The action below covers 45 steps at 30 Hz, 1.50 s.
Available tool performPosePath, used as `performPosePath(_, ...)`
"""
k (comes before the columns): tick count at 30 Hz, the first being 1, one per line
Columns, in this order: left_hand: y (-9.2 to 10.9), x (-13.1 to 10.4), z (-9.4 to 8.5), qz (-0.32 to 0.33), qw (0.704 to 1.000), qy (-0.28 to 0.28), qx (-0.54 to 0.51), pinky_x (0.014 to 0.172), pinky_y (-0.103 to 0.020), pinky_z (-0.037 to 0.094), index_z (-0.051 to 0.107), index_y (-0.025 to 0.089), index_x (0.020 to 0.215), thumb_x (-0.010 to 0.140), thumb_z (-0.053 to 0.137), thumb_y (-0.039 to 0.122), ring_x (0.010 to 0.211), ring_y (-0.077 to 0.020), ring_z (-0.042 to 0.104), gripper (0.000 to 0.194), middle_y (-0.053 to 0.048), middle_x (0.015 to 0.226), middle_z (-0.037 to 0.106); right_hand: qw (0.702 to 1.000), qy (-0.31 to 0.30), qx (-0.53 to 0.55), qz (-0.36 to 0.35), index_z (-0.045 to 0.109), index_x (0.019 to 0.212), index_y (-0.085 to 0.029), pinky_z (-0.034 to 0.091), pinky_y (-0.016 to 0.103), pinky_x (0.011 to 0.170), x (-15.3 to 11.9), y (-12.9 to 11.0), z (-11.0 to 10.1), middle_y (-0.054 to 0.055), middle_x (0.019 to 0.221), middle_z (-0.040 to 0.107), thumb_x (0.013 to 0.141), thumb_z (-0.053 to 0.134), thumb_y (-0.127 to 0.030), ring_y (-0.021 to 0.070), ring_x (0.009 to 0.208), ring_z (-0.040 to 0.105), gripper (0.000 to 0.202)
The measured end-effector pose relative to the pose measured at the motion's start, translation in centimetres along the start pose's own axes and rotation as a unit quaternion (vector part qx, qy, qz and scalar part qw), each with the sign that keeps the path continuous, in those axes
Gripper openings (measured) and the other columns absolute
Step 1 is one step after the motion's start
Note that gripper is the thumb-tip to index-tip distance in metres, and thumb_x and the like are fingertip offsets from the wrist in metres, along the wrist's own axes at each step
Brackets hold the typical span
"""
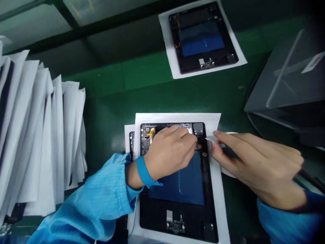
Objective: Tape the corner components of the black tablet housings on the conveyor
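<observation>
An opened tablet [177,210] with its inner parts showing lies on white paper, and a blue battery panel [175,183] fills its middle. My left hand [172,149] is over the tablet's upper part, fingers curled in a pinch near the top right corner; what they hold, if anything, is hidden. A blue band circles that wrist. My right hand [256,162] pinches a small pale strip of tape [210,139] between thumb and forefinger at the tablet's upper right edge. Beneath this hand, a cream round thing [227,172], perhaps a tape roll, is mostly covered.
Another opened tablet [203,59] lies on white paper at the back. White paper-like sleeves [43,135] stand packed in a row at the left. A grey box-like object [291,74] is at the right. The paper [220,203] rests over another device on the green table [111,108].
</observation>
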<state>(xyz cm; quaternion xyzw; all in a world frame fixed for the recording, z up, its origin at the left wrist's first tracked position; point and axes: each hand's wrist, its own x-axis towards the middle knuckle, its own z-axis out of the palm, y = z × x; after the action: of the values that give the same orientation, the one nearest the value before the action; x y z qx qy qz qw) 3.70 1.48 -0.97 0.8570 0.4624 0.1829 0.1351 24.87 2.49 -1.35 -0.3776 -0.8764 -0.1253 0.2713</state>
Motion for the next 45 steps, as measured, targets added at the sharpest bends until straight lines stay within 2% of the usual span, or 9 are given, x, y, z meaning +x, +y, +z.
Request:
performPosePath(3,0.03,0.02,-0.04,-0.002,1.000,-0.011,0.002,0.072,-0.035,0.046,0.066,0.016,0.088,0.102,0.047,0.022,0.079,-0.0203,0.055,0.025,-0.004,0.082,0.061,0.999,0.000,-0.019,-0.029,0.066,0.101,-0.016,0.038,0.025,0.052,0.48,-0.16,0.29,-0.002,0.071,0.070,0.082,0.077,-0.019,0.0098,0.057,0.058,0.023)
performPosePath(10,-0.03,0.03,0.00,0.001,1.000,-0.014,0.008,0.072,-0.035,0.046,0.064,0.017,0.086,0.101,0.048,0.022,0.080,-0.0201,0.056,0.023,-0.004,0.082,0.061,0.998,-0.018,-0.028,-0.048,0.066,0.098,-0.016,0.040,0.025,0.052,0.86,-0.53,0.73,-0.002,0.073,0.071,0.083,0.076,-0.020,0.0096,0.056,0.059,0.018)
performPosePath(19,-0.02,-0.10,0.14,0.001,1.000,-0.016,0.009,0.075,-0.035,0.046,0.063,0.017,0.085,0.101,0.045,0.021,0.083,-0.0208,0.057,0.024,-0.004,0.084,0.061,0.999,-0.021,-0.005,-0.032,0.065,0.094,-0.016,0.038,0.025,0.049,0.72,-0.78,0.80,-0.002,0.072,0.070,0.082,0.077,-0.019,0.0093,0.054,0.057,0.017)
performPosePath(25,0.02,-0.12,0.09,0.002,1.000,-0.014,0.005,0.074,-0.036,0.046,0.063,0.017,0.085,0.101,0.045,0.021,0.083,-0.0209,0.056,0.024,-0.004,0.084,0.061,0.999,-0.050,-0.004,-0.019,0.066,0.096,-0.017,0.037,0.028,0.050,0.42,-0.95,0.71,0.000,0.075,0.071,0.086,0.073,-0.020,0.0112,0.056,0.059,0.012)
performPosePath(29,-0.03,-0.08,0.08,0.003,1.000,-0.025,0.009,0.075,-0.036,0.046,0.063,0.017,0.086,0.101,0.046,0.021,0.085,-0.0215,0.056,0.023,-0.005,0.084,0.060,0.999,-0.036,0.001,-0.019,0.066,0.095,-0.017,0.036,0.027,0.050,0.39,-0.91,0.81,-0.001,0.074,0.070,0.085,0.073,-0.019,0.0105,0.056,0.057,0.012)
performPosePath(34,-0.05,-0.12,0.17,0.004,1.000,-0.010,0.008,0.073,-0.036,0.046,0.063,0.018,0.085,0.101,0.046,0.021,0.083,-0.0214,0.056,0.024,-0.004,0.082,0.060,0.999,-0.052,-0.004,-0.007,0.066,0.096,-0.018,0.035,0.029,0.051,0.44,-0.97,0.83,-0.001,0.075,0.070,0.088,0.069,-0.020,0.0116,0.058,0.059,0.009)
performPosePath(38,-0.01,-0.21,0.17,0.005,1.000,-0.001,0.008,0.072,-0.036,0.045,0.063,0.018,0.084,0.100,0.046,0.021,0.082,-0.0208,0.057,0.024,-0.004,0.082,0.061,0.998,-0.056,-0.003,-0.008,0.065,0.095,-0.018,0.036,0.027,0.051,0.45,-0.97,0.82,-0.003,0.076,0.071,0.087,0.070,-0.020,0.0103,0.058,0.059,0.010)
performPosePath(45,-0.08,-0.22,0.15,0.004,1.000,-0.001,0.003,0.073,-0.036,0.046,0.064,0.018,0.086,0.100,0.047,0.022,0.082,-0.0207,0.057,0.023,-0.004,0.084,0.063,0.996,-0.078,0.044,0.013,0.064,0.099,-0.018,0.041,0.028,0.055,0.37,-0.96,0.91,0.000,0.083,0.072,0.089,0.070,-0.019,0.0147,0.067,0.064,0.012)
